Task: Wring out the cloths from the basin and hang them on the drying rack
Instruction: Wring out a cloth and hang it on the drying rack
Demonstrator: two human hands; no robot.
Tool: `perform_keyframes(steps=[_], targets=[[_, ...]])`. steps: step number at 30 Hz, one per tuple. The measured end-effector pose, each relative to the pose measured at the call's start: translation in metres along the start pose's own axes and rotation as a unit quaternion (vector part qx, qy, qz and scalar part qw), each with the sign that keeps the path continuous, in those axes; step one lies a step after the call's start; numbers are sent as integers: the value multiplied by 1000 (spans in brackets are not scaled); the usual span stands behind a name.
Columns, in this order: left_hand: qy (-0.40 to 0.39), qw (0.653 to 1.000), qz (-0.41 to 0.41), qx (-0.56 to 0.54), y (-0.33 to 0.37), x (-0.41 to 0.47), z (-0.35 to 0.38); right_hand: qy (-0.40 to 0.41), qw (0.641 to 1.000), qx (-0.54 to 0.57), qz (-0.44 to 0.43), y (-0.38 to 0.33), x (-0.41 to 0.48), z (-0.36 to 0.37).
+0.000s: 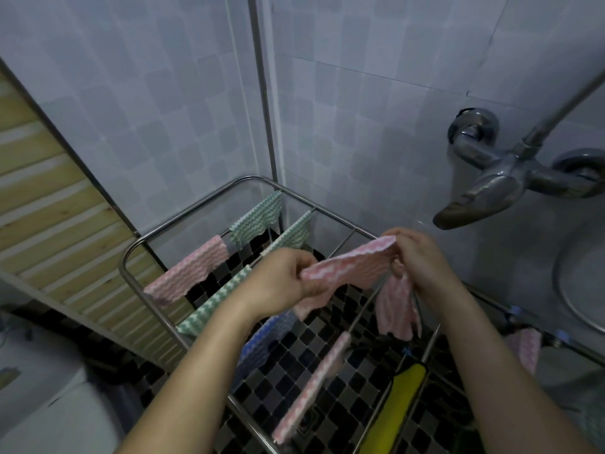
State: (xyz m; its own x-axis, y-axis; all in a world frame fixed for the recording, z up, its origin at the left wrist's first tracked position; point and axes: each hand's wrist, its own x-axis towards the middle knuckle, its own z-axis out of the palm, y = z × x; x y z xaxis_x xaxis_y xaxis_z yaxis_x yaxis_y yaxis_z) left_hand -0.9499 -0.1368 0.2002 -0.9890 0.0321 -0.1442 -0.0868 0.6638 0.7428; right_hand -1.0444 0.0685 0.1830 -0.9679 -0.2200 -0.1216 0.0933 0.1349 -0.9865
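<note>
Left hand and right hand each pinch an end of the pink cloth, stretched eight-to-two o'clock, roughly parallel above the drying rack rods.

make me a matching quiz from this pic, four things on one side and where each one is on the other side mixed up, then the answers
Things
1. held pink cloth
2. yellow cloth
3. blue cloth
4. tap

Places
a. on the tiled wall at right
b. on the drying rack, just below the left hand
c. stretched between the left hand and the right hand
d. on the rack's near rails, at the bottom of the view

Pairs: 1-c, 2-d, 3-b, 4-a
</note>
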Motion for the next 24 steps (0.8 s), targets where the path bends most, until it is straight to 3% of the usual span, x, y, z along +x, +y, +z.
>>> perform_keyframes(steps=[6, 14, 20, 24], targets=[[-42, 990, 3, -132, -21, 9, 20, 27, 987, -155, -37, 20, 24, -7], [105, 972, -87, -190, -58, 37, 43, 60, 944, -318, -62, 40, 75, 2], [228, 960, -151, -55, -92, 82, 36, 57, 923, -378, -49, 56, 129, 55], [145, 962, -178, 147, -108, 85, 46, 75, 908, -413, -7, 66, 143, 59]])
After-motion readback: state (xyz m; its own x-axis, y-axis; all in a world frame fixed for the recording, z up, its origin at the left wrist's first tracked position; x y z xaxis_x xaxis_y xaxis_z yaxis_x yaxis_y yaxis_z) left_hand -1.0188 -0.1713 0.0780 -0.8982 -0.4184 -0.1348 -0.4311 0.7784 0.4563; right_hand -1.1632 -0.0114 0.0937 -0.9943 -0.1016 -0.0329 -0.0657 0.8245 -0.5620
